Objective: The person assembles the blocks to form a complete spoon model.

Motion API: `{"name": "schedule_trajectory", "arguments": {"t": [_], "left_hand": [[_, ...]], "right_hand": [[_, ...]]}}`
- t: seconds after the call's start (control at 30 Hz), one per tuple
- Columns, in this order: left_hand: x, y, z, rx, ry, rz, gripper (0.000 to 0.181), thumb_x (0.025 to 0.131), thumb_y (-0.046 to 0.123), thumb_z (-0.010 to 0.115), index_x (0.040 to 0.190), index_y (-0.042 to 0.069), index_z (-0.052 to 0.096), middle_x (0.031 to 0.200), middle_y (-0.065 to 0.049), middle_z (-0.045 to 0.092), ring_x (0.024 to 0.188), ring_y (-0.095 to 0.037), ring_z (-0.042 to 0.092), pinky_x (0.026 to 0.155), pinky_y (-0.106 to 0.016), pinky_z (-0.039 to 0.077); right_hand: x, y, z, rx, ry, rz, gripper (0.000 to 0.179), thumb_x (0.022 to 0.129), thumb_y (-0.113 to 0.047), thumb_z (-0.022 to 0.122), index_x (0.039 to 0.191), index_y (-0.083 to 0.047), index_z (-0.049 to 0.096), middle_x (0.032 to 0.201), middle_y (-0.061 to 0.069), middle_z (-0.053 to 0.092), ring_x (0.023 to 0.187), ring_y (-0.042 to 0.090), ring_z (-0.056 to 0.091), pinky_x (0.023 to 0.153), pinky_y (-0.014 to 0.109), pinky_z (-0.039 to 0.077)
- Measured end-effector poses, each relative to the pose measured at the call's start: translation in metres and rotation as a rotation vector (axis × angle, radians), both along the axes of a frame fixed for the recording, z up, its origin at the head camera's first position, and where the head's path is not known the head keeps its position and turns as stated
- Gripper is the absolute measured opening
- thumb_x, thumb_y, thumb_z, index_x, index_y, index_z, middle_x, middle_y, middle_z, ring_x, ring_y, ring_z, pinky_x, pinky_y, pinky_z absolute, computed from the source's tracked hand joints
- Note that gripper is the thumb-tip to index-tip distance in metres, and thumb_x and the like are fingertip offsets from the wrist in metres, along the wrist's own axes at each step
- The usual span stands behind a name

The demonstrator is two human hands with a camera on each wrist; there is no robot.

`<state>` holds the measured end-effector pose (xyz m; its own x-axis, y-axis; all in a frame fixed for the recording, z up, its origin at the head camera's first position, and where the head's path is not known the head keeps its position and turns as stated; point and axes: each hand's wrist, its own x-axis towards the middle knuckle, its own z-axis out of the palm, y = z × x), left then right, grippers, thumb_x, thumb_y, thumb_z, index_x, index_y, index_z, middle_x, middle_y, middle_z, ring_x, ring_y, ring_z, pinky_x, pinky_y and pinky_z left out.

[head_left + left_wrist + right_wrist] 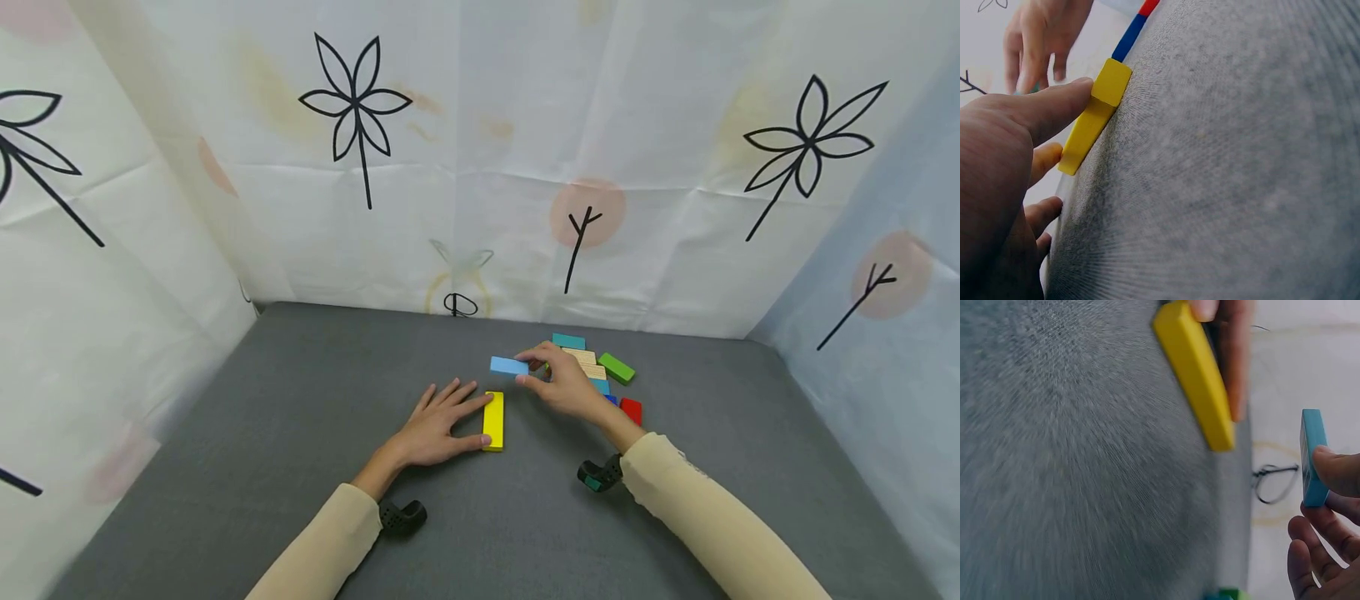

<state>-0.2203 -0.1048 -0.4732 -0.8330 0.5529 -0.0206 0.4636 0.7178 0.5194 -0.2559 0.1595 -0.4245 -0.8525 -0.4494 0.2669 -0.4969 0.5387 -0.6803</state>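
Via head view, I log right hand point(564, 384) pinching a light-blue rectangular block point(507, 366) above the grey table point(487, 533); left hand point(433, 430), fingers spread, touches a yellow rectangular block point(493, 422) lying there.

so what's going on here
A person is handling small blocks on a grey table. The right hand pinches a light blue block, holding it up off the table. The left hand touches a yellow block, which lies on the table, with thumb and index finger. Other blocks, including a green block and a red block, lie over to the right.
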Motion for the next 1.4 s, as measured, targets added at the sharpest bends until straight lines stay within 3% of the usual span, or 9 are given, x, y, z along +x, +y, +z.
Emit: {"name": "schedule_trajectory", "arguments": {"t": [0.2,0.43,0.73,1.1,1.4], "left_hand": [[-0.001,0.002,0.0,-0.002,-0.001,0.006,0.071,0.097,0.062,0.056,0.158,0.032,0.038,0.167,-0.002,0.024,0.155,-0.029,0.01,0.121,-0.057,-0.005],[-0.002,0.002,0.001,0.006,-0.015,0.002,0.071,0.097,0.063,0.056,0.158,0.032,0.037,0.167,-0.001,0.023,0.155,-0.028,0.009,0.121,-0.057,-0.005],[-0.002,0.001,0.002,0.012,-0.012,-0.008,0.071,0.097,0.062,0.056,0.158,0.031,0.037,0.167,-0.002,0.022,0.155,-0.029,0.009,0.121,-0.057,-0.005],[-0.002,0.001,0.001,-0.007,0.0,0.002,0.072,0.097,0.063,0.054,0.159,0.031,0.036,0.167,-0.002,0.023,0.155,-0.028,0.01,0.122,-0.056,-0.005],[-0.001,0.001,0.001,-0.009,0.0,0.004,0.071,0.097,0.063,0.054,0.159,0.032,0.036,0.167,-0.001,0.022,0.155,-0.028,0.01,0.122,-0.056,-0.005]], "right_hand": [[-0.014,-0.017,-0.015,0.061,-0.071,0.007,0.03,0.098,-0.012,0.069,0.125,0.001,0.067,0.107,0.012,0.061,0.097,0.027,0.063,0.084,0.042,0.054],[-0.02,-0.021,-0.022,0.091,-0.177,-0.015,0.028,0.099,-0.012,0.068,0.125,0.0,0.068,0.109,0.01,0.06,0.096,0.023,0.061,0.086,0.042,0.053],[-0.02,-0.017,-0.022,0.156,-0.183,0.019,0.03,0.1,-0.012,0.067,0.127,0.001,0.068,0.112,0.011,0.062,0.102,0.025,0.06,0.091,0.044,0.052],[-0.018,-0.014,-0.022,0.148,-0.163,0.091,0.029,0.101,-0.008,0.062,0.128,0.002,0.067,0.115,0.013,0.06,0.102,0.027,0.057,0.091,0.046,0.05],[-0.017,-0.015,-0.024,0.144,-0.164,0.094,0.028,0.101,-0.007,0.062,0.127,0.001,0.067,0.115,0.013,0.06,0.101,0.026,0.056,0.089,0.044,0.048]]}}
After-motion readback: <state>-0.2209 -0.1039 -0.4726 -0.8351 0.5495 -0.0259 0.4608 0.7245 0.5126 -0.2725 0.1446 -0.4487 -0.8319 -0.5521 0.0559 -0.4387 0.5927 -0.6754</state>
